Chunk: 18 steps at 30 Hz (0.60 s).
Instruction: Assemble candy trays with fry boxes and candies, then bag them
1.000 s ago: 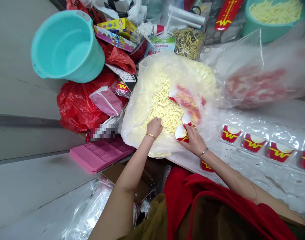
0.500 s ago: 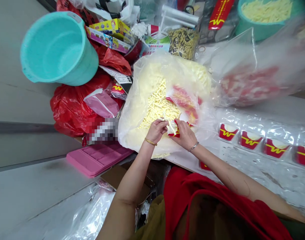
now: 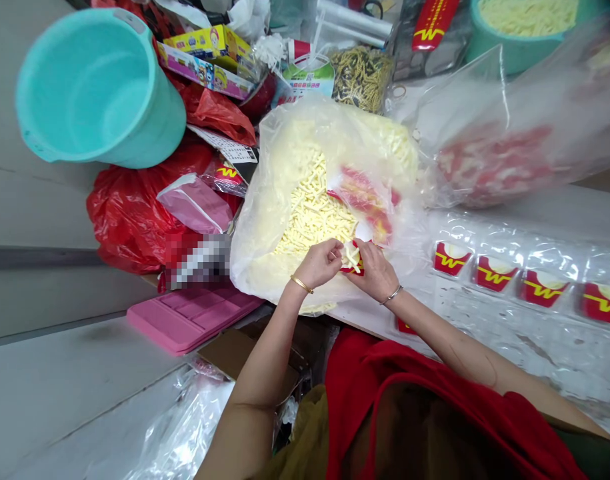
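Note:
My right hand [image 3: 377, 272] grips a small red carton with yellow markings [image 3: 353, 268], its fingers around the far side. A few pale yellow fry-shaped sticks [image 3: 351, 255] stand out of the carton's top. Just left of it is my left hand [image 3: 319, 264], closed with thumb and fingertips pinched together; whatever lies between them is too small to make out. Both hands are over the near edge of a large clear plastic bag [image 3: 249, 260], opened out and full of loose fry-shaped sticks [image 3: 312, 217]. A red printed wrapper [image 3: 367, 200] lies on the bag's right part.
Several filled red cartons in clear packs [image 3: 495, 273] line the table at right. A bag of pink-red pieces [image 3: 499, 160] stands behind them. At left are a turquoise bucket [image 3: 89, 93], a red plastic bag [image 3: 129, 213] and a pink tray [image 3: 189, 320]. Another tub [image 3: 522, 50] holds more sticks.
My left hand has drawn slightly back from the carton's opening. The sticks it pinched across the opening now rest in the carton. The whole view has shifted slightly.

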Available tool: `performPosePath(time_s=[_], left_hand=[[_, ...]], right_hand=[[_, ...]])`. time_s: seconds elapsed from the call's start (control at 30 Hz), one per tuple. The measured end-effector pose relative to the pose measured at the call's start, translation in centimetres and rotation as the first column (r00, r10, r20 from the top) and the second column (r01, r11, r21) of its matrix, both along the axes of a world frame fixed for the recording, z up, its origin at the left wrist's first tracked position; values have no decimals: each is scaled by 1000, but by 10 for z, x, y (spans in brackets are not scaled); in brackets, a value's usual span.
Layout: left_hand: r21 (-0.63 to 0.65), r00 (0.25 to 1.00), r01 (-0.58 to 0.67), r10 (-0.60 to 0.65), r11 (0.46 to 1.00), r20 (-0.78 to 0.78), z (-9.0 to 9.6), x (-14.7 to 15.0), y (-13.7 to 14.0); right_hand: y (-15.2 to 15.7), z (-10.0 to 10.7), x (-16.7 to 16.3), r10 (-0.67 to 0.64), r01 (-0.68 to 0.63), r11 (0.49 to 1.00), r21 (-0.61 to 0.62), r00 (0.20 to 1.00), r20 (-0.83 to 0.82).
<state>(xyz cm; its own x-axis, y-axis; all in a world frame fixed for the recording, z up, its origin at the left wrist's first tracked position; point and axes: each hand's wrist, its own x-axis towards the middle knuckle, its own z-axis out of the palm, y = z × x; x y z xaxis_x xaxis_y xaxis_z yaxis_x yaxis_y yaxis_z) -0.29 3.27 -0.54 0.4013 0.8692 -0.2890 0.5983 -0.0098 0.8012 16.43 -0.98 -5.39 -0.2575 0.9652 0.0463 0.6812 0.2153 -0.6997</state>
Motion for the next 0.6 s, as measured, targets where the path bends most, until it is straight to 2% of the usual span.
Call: performPosePath(time_s=[0.07, 0.17, 0.23, 0.33, 0.4, 0.43, 0.5, 0.6], left_hand=[[13, 1000, 21, -21, 1000, 18, 3, 2, -4], [109, 999, 45, -45, 993, 6, -1, 7, -12], [132, 1000, -16, 15, 991, 4, -8, 11, -16], [86, 981, -196, 195, 977, 22, -19, 17, -21], [88, 971, -240, 241, 967, -2, -22, 22, -24], [103, 976, -209, 213, 972, -34, -21, 24, -26], [111, 990, -70, 83, 991, -111, -18, 27, -30], [-1, 991, 110, -110, 994, -82, -11, 26, -34]], right_hand=[[-1, -2, 2, 15, -15, 1000, 7, 1000, 4], [-3, -5, 2, 48, -48, 998, 30, 999, -3], [-5, -6, 0, 61, -60, 998, 31, 998, -6], [-9, -7, -1, 57, -56, 998, 20, 998, -13], [-11, -8, -1, 53, -52, 998, 22, 998, -22], [-12, -9, 0, 56, -56, 998, 28, 998, -26], [-14, -12, 1, 70, -69, 997, 45, 997, -33], [-18, -18, 5, 105, -102, 993, 62, 994, -43]])
